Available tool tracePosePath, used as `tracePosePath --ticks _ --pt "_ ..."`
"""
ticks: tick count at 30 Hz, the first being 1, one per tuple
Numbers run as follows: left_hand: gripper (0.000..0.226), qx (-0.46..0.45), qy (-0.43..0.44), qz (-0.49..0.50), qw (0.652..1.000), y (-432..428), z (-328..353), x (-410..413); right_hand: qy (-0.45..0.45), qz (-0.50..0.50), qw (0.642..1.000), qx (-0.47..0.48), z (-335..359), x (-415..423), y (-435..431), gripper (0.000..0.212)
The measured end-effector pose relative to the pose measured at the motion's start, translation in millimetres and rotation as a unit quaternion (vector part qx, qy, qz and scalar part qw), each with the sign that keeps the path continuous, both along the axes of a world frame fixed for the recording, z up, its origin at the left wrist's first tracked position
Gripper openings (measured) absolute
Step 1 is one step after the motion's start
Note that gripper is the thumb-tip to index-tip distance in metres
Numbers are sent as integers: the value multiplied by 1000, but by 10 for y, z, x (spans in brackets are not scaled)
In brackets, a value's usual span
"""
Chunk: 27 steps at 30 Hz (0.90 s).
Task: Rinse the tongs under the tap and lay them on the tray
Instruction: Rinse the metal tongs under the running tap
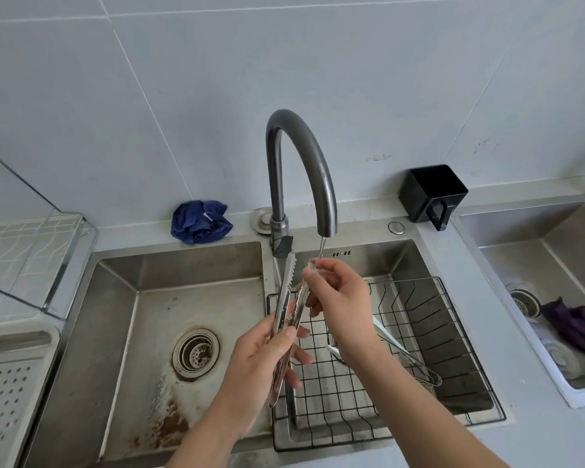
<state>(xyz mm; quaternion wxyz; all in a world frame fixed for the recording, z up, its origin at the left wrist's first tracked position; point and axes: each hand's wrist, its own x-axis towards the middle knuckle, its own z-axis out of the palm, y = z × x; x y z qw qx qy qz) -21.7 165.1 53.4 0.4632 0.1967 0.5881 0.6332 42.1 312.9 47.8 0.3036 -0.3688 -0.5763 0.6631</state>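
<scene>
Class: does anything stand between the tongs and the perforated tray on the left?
Nothing visible does. The left hand grips the tongs under the tap, the right hand pinches one tip, and only the left sink basin lies between them and the perforated tray.

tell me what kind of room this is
Most likely a kitchen: a steel double sink with a curved tap running, a wire dish rack in the right basin, and tongs being rinsed.

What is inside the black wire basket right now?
A metal utensil with white parts lies in the wire basket. The right hand covers its middle and some basket floor, so anything beneath there cannot be seen.
</scene>
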Motion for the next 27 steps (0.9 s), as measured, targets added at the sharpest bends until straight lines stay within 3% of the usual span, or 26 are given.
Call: tracePosePath --ticks 6,9,13,18,23,27 --pt "42 -58 116 2 992 -73 -46 53 -35 -10 999 21 -13 -51 -43 20" --pt "30 -68 163 19 984 -88 -72 39 -26 12 1000 -10 -11 -60 -34 20" --pt "28 -68 147 41 986 -93 -89 3 0 50 997 -61 29 -69 33 17" --pt "20 -70 131 47 988 95 -78 1 -65 -11 997 -38 -17 -179 124 29" --pt "18 -68 73 86 991 205 -71 -69 31 61 991 -117 -19 -161 205 14" --pt "23 -73 62 92 991 280 -79 -91 -8 43 994 -99 19 -188 314 33"
